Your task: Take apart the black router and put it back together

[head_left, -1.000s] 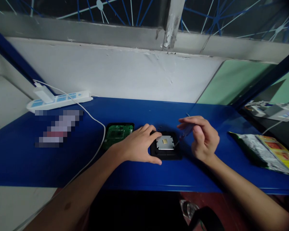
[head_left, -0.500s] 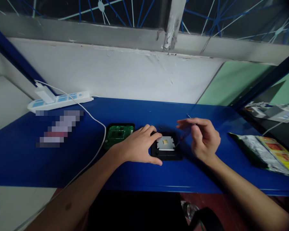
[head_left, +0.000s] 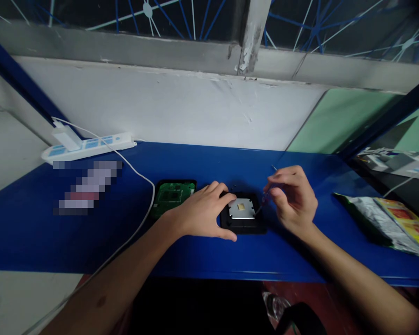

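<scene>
My left hand (head_left: pixel 205 209) spans the left side of a black plastic casing (head_left: pixel 246 229), its thumb at the near edge and its fingers at the far edge. Inside the casing lies a silver metal plate (head_left: pixel 237 213) with a small gold-coloured square (head_left: pixel 241 206) in its middle. A slim screwdriver (head_left: pixel 264 198) with a see-through purplish handle is pinched in my right hand (head_left: pixel 295 200). It leans, and its tip meets the plate's lower right corner. Left of the casing, partly behind my left hand, a green circuit board (head_left: pixel 169 194) sits in a black shell.
Tiny dark bits, perhaps screws, lie just behind the casing. A white cable (head_left: pixel 139 174) runs from the power strip (head_left: pixel 91 148) across the blue table (head_left: pixel 202 260). A shiny printed packet (head_left: pixel 387 221) lies at the right. A blurred-out item (head_left: pixel 91 188) is on the left.
The fingers of my right hand have shifted around the screwdriver's handle, and the thumb has moved left. The screwdriver tip stays at the same corner. My left hand holds its place on the casing.
</scene>
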{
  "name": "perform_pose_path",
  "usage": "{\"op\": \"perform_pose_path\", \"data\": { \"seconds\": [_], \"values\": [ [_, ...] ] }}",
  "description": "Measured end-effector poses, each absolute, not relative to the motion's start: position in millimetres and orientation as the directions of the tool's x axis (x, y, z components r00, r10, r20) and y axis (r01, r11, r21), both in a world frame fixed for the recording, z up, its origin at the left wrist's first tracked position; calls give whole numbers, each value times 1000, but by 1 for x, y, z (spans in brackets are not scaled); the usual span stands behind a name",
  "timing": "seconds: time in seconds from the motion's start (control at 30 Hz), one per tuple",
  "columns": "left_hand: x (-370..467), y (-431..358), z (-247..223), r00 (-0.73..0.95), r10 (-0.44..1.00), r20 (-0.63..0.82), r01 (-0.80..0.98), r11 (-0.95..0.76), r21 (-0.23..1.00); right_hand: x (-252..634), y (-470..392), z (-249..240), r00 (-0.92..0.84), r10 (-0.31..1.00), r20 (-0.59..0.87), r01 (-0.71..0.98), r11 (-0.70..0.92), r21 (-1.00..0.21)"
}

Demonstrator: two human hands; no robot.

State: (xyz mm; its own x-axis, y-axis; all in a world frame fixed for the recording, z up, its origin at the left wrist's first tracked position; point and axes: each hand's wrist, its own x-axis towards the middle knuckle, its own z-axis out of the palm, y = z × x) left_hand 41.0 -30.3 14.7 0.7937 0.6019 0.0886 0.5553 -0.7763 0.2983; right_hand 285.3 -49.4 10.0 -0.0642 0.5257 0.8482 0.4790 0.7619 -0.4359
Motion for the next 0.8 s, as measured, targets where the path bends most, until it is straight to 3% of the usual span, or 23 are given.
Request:
{"op": "perform_pose_path", "data": {
  "seconds": [0.2, 0.47, 0.67, 0.8],
  "values": [
    [41, -30, 15, 795, 600, 90, 552, -776, 306, 283, -49, 14, -54, 468, 882, 527, 764, -373],
    [40, -30, 16, 794, 603, 73, 560, -773, 298, 277, -60, 15, 25, 620, 784, 413, 708, -572],
    [41, -29, 13, 795, 599, 92, 555, -781, 287, 283, -56, 13, -65, 583, 810, 413, 754, -511],
    [41, -29, 13, 799, 594, 92, 548, -783, 294, 283, -51, 11, -103, 494, 863, 491, 780, -388]
  ]
}}
